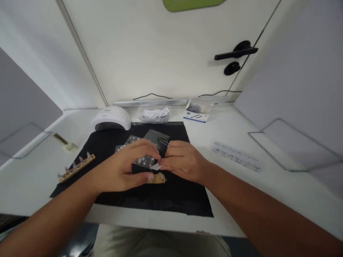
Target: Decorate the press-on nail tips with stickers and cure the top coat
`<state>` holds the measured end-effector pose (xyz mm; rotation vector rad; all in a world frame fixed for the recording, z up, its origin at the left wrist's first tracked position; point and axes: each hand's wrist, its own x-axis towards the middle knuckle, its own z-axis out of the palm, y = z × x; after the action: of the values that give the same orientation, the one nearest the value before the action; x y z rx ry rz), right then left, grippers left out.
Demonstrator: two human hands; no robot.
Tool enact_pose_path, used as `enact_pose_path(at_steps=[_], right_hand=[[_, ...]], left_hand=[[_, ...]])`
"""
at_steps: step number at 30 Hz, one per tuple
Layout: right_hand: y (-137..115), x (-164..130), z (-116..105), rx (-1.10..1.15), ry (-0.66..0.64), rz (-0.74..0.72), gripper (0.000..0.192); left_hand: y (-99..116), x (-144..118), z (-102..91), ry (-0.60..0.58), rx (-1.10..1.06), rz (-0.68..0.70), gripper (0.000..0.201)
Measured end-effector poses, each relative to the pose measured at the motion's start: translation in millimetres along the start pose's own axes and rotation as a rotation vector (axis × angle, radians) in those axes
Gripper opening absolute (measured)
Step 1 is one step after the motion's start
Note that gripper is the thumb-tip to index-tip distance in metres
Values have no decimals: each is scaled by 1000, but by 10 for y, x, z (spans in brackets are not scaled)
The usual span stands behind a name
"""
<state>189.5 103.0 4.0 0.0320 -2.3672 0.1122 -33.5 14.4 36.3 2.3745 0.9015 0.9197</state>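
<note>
My right hand (184,160) is closed, pinching a small white wipe (155,166). Thin tweezers (164,142) stick out past its curled fingers. My left hand (128,164) arches beside it, fingers bent and thumb apart from them. Its thumb rests on a short wooden nail-tip stand (157,178) with a clear tip at its right end; the hand hides the rest of the stand. Behind the hands, a clear plate with small pale gems (131,140) and a dark see-through plate (155,137) lie on the black cloth (171,200).
Another wooden stand with several clear nail tips (77,168) lies left, near a small bottle with a brush (68,144). A white nail lamp (111,118), a clear bag of packets (154,115) and an alcohol pad box (197,111) line the back. A clear strip case (235,156) lies right.
</note>
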Motion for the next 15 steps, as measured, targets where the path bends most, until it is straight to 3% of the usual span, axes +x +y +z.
enact_pose_path(at_steps=[4, 9, 12, 15], right_hand=[[19, -42, 17, -46, 24, 16, 24], [61, -123, 94, -37, 45, 80, 20], [71, -125, 80, 17, 115, 187, 34], [34, -51, -4, 51, 181, 306, 27]], left_hand=[[-160, 207, 172, 26, 23, 66, 21], [-289, 106, 254, 93, 72, 101, 14], [-355, 67, 244, 111, 86, 92, 13], [-421, 52, 249, 120, 78, 80, 12]])
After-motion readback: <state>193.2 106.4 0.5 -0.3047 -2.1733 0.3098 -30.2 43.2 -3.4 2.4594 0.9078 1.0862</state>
